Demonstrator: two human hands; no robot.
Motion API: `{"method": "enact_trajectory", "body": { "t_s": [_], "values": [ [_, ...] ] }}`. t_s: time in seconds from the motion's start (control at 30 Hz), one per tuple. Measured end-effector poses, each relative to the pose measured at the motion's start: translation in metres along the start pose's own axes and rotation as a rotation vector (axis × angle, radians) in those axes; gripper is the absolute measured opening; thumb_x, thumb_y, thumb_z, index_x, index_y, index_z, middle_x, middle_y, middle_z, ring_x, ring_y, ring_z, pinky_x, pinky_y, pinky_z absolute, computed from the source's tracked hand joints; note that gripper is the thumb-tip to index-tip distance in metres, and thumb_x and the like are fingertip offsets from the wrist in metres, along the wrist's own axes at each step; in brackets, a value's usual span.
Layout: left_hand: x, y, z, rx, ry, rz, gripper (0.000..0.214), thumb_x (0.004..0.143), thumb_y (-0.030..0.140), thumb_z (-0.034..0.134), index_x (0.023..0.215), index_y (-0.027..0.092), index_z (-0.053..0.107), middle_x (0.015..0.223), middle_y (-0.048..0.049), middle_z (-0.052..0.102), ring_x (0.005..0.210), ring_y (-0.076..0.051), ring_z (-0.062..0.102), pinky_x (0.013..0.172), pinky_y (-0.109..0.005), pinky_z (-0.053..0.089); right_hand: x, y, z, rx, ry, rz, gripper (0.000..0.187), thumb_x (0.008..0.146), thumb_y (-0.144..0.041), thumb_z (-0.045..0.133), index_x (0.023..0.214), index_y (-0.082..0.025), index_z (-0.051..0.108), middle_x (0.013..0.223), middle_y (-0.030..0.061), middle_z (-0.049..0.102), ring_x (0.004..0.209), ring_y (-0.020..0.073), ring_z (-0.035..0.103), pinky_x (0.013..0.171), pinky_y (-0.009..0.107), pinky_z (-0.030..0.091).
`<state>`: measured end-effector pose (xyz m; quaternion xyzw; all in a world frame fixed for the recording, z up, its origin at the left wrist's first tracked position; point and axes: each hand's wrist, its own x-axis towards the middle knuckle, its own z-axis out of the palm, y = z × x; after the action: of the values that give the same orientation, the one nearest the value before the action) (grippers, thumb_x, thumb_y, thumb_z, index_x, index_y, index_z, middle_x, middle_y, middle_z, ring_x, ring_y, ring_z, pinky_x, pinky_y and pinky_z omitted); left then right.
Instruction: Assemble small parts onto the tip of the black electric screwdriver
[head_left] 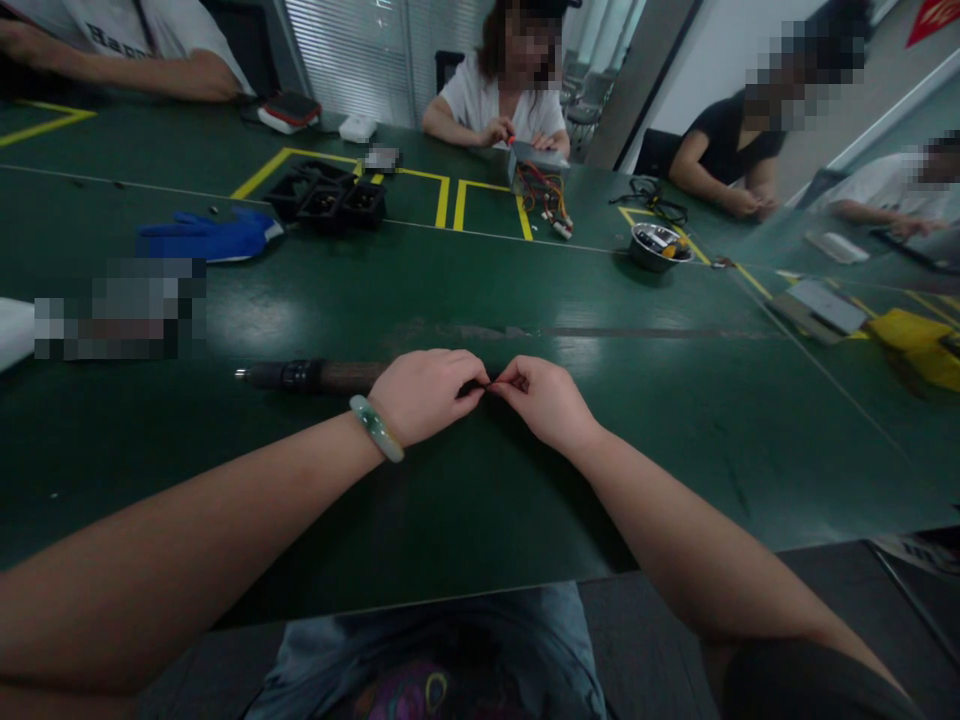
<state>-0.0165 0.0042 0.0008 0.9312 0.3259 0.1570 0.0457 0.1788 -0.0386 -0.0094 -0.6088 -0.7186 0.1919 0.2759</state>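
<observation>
My left hand and my right hand meet fingertip to fingertip on the green table. Both are closed in a pinch on a small dark thing between them that I cannot make out. A pale green bangle is on my left wrist. A dark rod-shaped tool lies on the table just behind my left hand, its metal tip pointing left; my left hand hides its right end.
A blue glove and black plastic parts lie far left. A metal bowl sits far right, a wired unit before a seated person. Other people sit around the table. Yellow items lie at right.
</observation>
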Motion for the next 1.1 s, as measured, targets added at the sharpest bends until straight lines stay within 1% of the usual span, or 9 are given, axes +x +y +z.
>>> {"method": "enact_trajectory", "body": {
  "t_s": [0.33,0.47,0.6,0.67,0.73,0.8,0.83,0.97,1.1],
  "values": [
    [0.000,0.000,-0.002,0.012,-0.015,0.002,0.019,0.091,0.033,0.052,0.105,0.025,0.062,0.105,0.0003,0.068,0.095,-0.019,0.064,0.078,-0.033,0.049,0.001,0.000,-0.002,-0.185,-0.017,-0.128,0.006,0.088,-0.024,0.065,0.087,-0.019,0.061,0.085,-0.0001,0.064,0.079,0.0136,0.055,0.072,0.027,0.037],
    [-0.001,0.002,-0.003,0.031,0.013,-0.052,0.027,0.088,0.033,0.056,0.114,0.025,0.055,0.104,-0.0009,0.069,0.092,-0.020,0.065,0.073,-0.031,0.048,0.001,-0.002,-0.005,-0.252,-0.033,-0.176,0.007,0.090,-0.025,0.063,0.087,-0.019,0.061,0.089,0.0012,0.064,0.084,0.0151,0.057,0.079,0.029,0.038],
    [-0.001,0.003,-0.003,0.040,0.012,-0.077,0.029,0.088,0.034,0.057,0.115,0.024,0.052,0.103,-0.0016,0.069,0.088,-0.021,0.066,0.069,-0.031,0.048,0.000,-0.004,-0.006,-0.309,-0.018,-0.225,0.007,0.090,-0.025,0.062,0.086,-0.019,0.063,0.092,0.0023,0.062,0.089,0.0167,0.058,0.082,0.031,0.040],
    [-0.001,0.003,-0.003,0.047,0.013,-0.074,0.029,0.088,0.034,0.057,0.115,0.024,0.052,0.102,-0.0012,0.069,0.088,-0.021,0.066,0.069,-0.031,0.048,-0.001,-0.005,-0.006,-0.321,0.011,-0.236,0.006,0.089,-0.023,0.062,0.086,-0.018,0.063,0.101,0.0043,0.061,0.093,0.0172,0.058,0.083,0.031,0.042],
    [-0.001,0.003,-0.003,0.054,0.017,-0.070,0.029,0.088,0.034,0.057,0.115,0.025,0.052,0.102,-0.0008,0.069,0.088,-0.021,0.066,0.069,-0.032,0.048,-0.002,-0.005,-0.004,-0.320,0.027,-0.241,0.005,0.089,-0.022,0.062,0.087,-0.018,0.063,0.117,0.0061,0.058,0.099,0.0176,0.058,0.085,0.031,0.044],
    [-0.001,0.003,-0.002,0.058,0.021,-0.069,0.029,0.088,0.034,0.057,0.115,0.025,0.051,0.101,-0.0006,0.069,0.087,-0.021,0.066,0.068,-0.032,0.048,-0.002,-0.004,-0.001,-0.320,0.016,-0.244,0.003,0.089,-0.021,0.061,0.088,-0.018,0.062,0.126,0.0054,0.055,0.103,0.0178,0.058,0.087,0.031,0.045],
    [-0.001,0.003,-0.002,0.058,0.023,-0.069,0.028,0.089,0.034,0.056,0.115,0.025,0.051,0.101,-0.0007,0.069,0.087,-0.021,0.066,0.068,-0.032,0.048,-0.002,-0.004,0.000,-0.323,0.000,-0.244,0.003,0.090,-0.021,0.060,0.089,-0.019,0.061,0.127,0.0044,0.056,0.104,0.0179,0.058,0.087,0.031,0.045],
    [-0.002,0.004,-0.001,0.054,0.029,-0.065,0.027,0.089,0.033,0.056,0.114,0.023,0.051,0.100,-0.0019,0.069,0.089,-0.022,0.066,0.070,-0.032,0.048,-0.001,-0.004,0.004,-0.354,-0.045,-0.194,0.007,0.093,-0.023,0.055,0.096,-0.020,0.060,0.116,0.0033,0.063,0.098,0.0181,0.061,0.080,0.031,0.046],
    [-0.003,0.004,-0.002,0.054,0.024,-0.055,0.028,0.088,0.031,0.057,0.114,0.023,0.051,0.100,-0.0030,0.068,0.090,-0.022,0.065,0.072,-0.033,0.048,-0.002,-0.006,0.005,-0.375,-0.053,-0.148,0.008,0.093,-0.024,0.054,0.099,-0.020,0.059,0.103,0.0035,0.064,0.090,0.0175,0.061,0.074,0.029,0.045]
  ]
}}
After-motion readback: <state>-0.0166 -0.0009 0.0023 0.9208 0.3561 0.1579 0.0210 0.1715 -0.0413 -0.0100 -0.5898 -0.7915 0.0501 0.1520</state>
